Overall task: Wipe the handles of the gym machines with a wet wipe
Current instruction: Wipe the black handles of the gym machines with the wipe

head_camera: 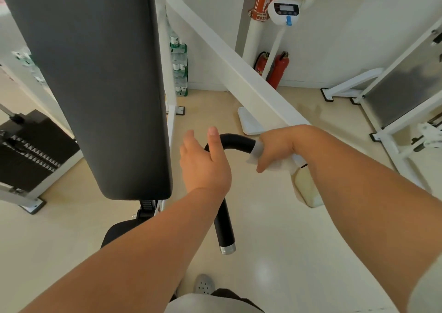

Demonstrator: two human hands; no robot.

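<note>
One curved black foam handle (235,141): the right hand (279,147) grips a white wet wipe (257,151) wrapped round its upper end, and the left hand (203,162) lies spread at its bend. Two red fire extinguishers (278,70) stand by the wall.

Right hand (277,150) grips wet wipe (282,164) around black handle (236,141).

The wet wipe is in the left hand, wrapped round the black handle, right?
Not quite: the head view shows the wet wipe in the right hand, not the left. It is wrapped round the black handle, as you said. The left hand is open and holds nothing.
</note>
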